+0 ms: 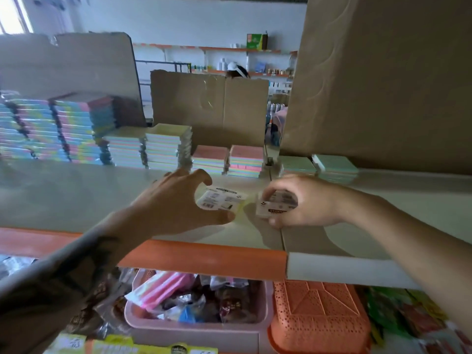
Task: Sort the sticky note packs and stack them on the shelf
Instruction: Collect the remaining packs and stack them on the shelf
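So both hands were down on the shelf [76,190], near its front edge and about the middle. The left hand [176,200] was spread wide over a yellow pack [224,200], thumb at the near corner and fingers arched over the far side, so closing in on it rather than gripping it yet, as far as I could tell. The right hand [304,203] had its fingers curled round a second pack [275,206], label up, just beside the first. My guess was the two were getting lined up before joining a pile.

Along the back edge sat the sorted stacks: tall striped stacks [56,129] at the left, shorter pastel stacks [163,146] next, low pink-topped stacks [229,159] in the middle, and flat green packs [334,164] toward the right. Cardboard sheets [209,108] stood behind them, and a big carton [383,80] crowded the right side, leaving little headroom there. Below the front edge were a pink bin [143,320] of mixed goods and an orange basket [319,318].
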### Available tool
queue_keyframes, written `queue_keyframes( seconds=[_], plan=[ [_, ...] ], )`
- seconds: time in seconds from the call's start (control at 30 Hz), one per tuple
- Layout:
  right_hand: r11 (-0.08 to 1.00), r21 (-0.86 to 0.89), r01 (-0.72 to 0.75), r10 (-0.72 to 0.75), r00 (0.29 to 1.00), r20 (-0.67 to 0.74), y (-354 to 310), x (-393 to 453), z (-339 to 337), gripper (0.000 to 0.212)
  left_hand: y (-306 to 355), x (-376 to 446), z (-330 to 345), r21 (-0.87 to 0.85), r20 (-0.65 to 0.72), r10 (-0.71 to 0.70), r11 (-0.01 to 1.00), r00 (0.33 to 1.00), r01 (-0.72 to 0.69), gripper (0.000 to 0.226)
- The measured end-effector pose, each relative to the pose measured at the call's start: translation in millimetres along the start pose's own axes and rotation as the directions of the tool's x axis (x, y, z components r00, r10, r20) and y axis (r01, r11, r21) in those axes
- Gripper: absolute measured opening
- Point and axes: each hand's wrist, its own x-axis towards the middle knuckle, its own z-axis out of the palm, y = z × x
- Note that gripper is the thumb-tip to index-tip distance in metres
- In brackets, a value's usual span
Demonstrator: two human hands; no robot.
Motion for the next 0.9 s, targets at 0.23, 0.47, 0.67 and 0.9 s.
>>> queue_keyframes(
  seconds=[0.23, 0.47, 0.67, 0.9],
  plan=[
    [0.998, -0.055, 0.037, -0.038, 0.999, -0.009, -31, 8, 4, 0.067, -19, 15, -4, -0.325, 0.29, 0.195, 0.941, 0.937, -0.095, 0.086],
    [0.995, -0.091, 0.042, -0.044, 0.999, -0.022, -48, 21, 13, 0.066, -25, 22, -4, -0.194, 0.094, 0.271, 0.949, 0.958, -0.25, 0.047],
    [0.985, -0.079, 0.153, -0.166, 0.967, -0.193, -43, 25, 18, 0.025, -20, 21, 7, -0.3, -0.054, 0.25, 0.919, 0.967, -0.254, 0.023],
    [0.941, 0.239, 0.238, -0.126, 0.906, -0.405, -34, 28, 14, 0.006, -4, 24, 15, -0.666, -0.275, -0.013, 0.723, 0.961, -0.181, 0.033]
  ],
)
